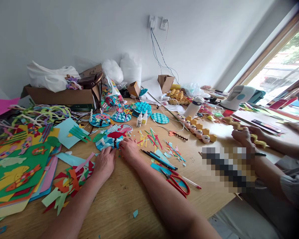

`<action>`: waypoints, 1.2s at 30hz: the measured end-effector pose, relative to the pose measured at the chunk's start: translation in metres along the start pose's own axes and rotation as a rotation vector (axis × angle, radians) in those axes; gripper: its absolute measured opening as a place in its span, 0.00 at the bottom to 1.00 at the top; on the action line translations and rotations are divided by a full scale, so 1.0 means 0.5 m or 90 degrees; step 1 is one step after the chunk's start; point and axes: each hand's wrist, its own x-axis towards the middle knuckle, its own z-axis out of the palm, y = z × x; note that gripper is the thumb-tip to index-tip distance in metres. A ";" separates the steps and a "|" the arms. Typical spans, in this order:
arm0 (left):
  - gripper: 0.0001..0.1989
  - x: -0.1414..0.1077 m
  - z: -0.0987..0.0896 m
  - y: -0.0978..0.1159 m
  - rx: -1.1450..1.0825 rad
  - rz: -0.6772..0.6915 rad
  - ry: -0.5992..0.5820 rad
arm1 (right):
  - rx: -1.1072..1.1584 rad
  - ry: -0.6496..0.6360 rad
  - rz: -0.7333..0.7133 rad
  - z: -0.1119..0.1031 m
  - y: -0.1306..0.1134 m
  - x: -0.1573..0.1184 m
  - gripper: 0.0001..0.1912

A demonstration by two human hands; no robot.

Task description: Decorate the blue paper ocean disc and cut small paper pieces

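Note:
Both hands are at the near edge of a blue round paper piece [100,144] with wave shapes. A red paper fish [116,134] stands on it above a dark twisted stem [115,142]. My left hand [106,161] has its fingers bent close beside the stem's base; what they hold, if anything, is too small to tell. To the right of the stem, my right hand [130,149] has its fingers drawn together at the piece's edge, and their tips are partly hidden. A green paper fish [99,136] lies on the left of the piece.
Red scissors [178,184], pens [159,159] and paper scraps [77,176] lie near my forearms. Two glue bottles [139,120] stand behind. Coloured sheets [20,166] cover the left. Another person's hands [243,136] hold a yellow twisted strip [257,142] at right.

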 end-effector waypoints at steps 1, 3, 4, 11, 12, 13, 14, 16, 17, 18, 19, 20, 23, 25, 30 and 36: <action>0.20 0.000 0.000 0.000 0.000 0.000 0.000 | -0.001 0.002 -0.003 0.000 -0.001 0.000 0.11; 0.20 0.000 0.000 0.001 0.000 0.000 0.001 | -0.005 0.007 -0.011 0.000 -0.003 0.000 0.11; 0.20 -0.001 0.000 0.001 0.000 -0.001 0.002 | -0.007 0.010 -0.016 0.001 -0.004 -0.001 0.11; 0.20 -0.002 -0.002 0.004 0.001 -0.006 0.003 | -0.020 0.027 -0.034 0.002 -0.003 -0.008 0.11; 0.20 -0.002 -0.002 0.003 0.002 -0.006 0.004 | -0.021 0.026 -0.035 0.002 -0.003 -0.009 0.11; 0.20 -0.002 -0.002 0.003 0.002 -0.006 0.005 | -0.023 0.026 -0.036 0.002 -0.002 -0.009 0.11; 0.20 -0.002 -0.001 0.002 0.002 -0.006 0.006 | -0.024 0.025 -0.036 0.002 -0.001 -0.009 0.11; 0.20 -0.001 0.001 0.001 0.001 -0.005 0.007 | -0.026 0.022 -0.037 0.003 0.000 -0.008 0.11; 0.20 -0.001 0.002 0.001 0.000 -0.005 0.008 | -0.027 0.021 -0.037 0.003 0.001 -0.008 0.11; 0.20 -0.001 0.002 0.001 -0.001 -0.004 0.009 | -0.027 0.020 -0.036 0.003 0.002 -0.008 0.11; 0.20 -0.001 0.003 0.001 -0.002 -0.004 0.010 | -0.027 0.019 -0.035 0.004 0.002 -0.007 0.11; 0.20 -0.002 0.002 0.001 -0.003 -0.004 0.011 | -0.027 0.017 -0.036 0.005 0.002 -0.007 0.11; 0.20 -0.003 -0.001 0.003 -0.003 -0.004 0.013 | -0.023 0.013 -0.040 0.007 0.002 -0.006 0.11; 0.19 -0.004 -0.004 0.004 -0.002 -0.001 0.014 | -0.022 0.011 -0.044 0.008 0.002 -0.006 0.11; 0.18 -0.004 -0.002 0.003 0.004 0.005 0.014 | -0.024 0.012 -0.046 0.009 0.002 -0.009 0.11; 0.18 -0.003 0.000 0.003 0.011 0.004 0.017 | -0.018 0.016 -0.050 0.009 -0.002 -0.011 0.12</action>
